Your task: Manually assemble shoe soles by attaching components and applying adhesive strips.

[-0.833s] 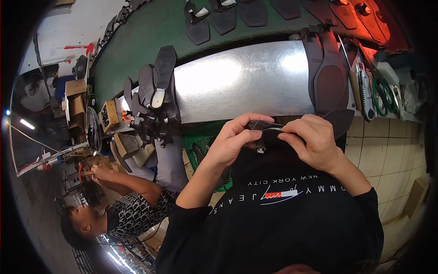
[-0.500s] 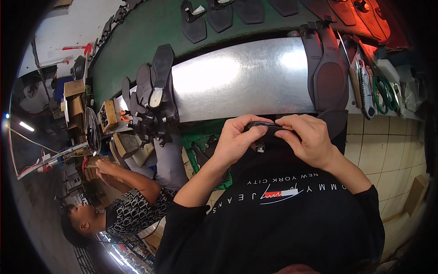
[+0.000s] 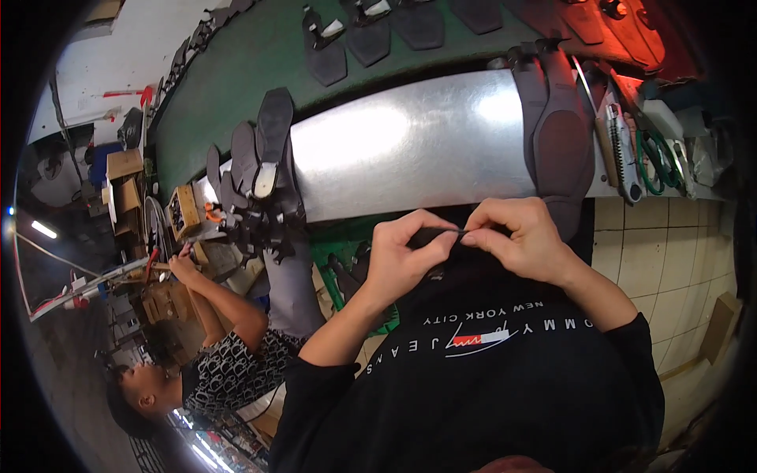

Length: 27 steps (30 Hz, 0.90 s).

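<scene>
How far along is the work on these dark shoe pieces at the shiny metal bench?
Looks done: dark flat sole-shaped pieces stacked on the shiny metal sheet, two long grey ones beside them. In hand: the left hand and right hand pinch a small thin dark strip. Left: cannot tell; more dark pieces lie on the green surface.

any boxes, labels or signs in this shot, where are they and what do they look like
Cardboard boxes: stacked at far left beside the green table, brown, rectangular.
Small open box: left end of the metal sheet, tan, with dark things inside.
Shirt print: on the black shirt below the hands, pale lettering around a red, white and dark flag patch.
No screens or signs that I can make out.
</scene>
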Each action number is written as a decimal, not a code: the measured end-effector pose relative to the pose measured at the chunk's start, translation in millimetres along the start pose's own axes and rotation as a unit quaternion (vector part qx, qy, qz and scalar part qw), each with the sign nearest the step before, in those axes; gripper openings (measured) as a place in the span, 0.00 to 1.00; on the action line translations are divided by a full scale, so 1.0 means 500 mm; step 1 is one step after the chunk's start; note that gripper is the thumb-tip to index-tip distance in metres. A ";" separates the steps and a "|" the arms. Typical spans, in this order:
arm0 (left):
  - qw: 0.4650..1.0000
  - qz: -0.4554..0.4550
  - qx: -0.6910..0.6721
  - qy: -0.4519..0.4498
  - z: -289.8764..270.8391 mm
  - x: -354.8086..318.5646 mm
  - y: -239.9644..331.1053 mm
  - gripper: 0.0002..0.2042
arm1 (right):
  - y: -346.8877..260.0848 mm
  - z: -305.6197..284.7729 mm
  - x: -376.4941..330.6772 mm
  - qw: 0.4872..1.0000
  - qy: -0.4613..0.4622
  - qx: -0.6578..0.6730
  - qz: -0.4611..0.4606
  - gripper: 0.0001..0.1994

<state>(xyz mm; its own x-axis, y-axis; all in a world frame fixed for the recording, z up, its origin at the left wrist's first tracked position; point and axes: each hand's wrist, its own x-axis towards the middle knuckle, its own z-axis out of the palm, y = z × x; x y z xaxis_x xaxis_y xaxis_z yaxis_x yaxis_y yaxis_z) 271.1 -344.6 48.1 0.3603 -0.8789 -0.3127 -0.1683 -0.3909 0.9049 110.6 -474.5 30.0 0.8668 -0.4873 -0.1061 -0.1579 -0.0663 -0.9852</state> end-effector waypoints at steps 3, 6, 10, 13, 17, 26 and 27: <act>0.998 0.048 0.037 -0.007 -0.022 0.002 0.023 0.06 | -0.013 -0.015 0.015 0.993 -0.021 -0.056 -0.105 0.07; 0.996 0.045 -0.064 0.043 -0.053 -0.008 0.028 0.05 | -0.049 -0.051 0.031 0.950 0.100 -0.164 -0.246 0.07; 0.921 0.021 -0.342 0.188 -0.104 0.004 -0.048 0.13 | -0.055 -0.165 0.055 0.859 0.406 -0.177 -0.256 0.09; 0.868 -0.072 -0.469 0.143 -0.078 0.027 -0.097 0.23 | 0.067 -0.250 0.060 0.821 0.419 -0.377 -0.088 0.10; 0.829 -0.158 -0.532 0.069 -0.028 0.047 -0.173 0.24 | 0.179 -0.262 0.054 0.769 0.363 -0.523 -0.052 0.15; 0.684 -0.265 -0.669 0.123 0.000 0.052 -0.116 0.11 | 0.057 -0.186 0.013 0.901 0.396 -0.158 -0.084 0.17; 0.666 -0.267 -0.688 0.113 0.005 0.050 -0.112 0.10 | 0.025 -0.143 -0.007 0.936 0.332 -0.096 -0.064 0.18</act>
<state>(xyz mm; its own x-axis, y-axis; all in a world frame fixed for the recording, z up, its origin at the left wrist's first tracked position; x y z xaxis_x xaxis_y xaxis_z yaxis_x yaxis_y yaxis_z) 287.0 -345.4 -10.9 0.1869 -0.5916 -0.7842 0.9823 0.1249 0.1399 71.9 -535.8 27.6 0.4090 -0.8943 0.1815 -0.2092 -0.2855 -0.9353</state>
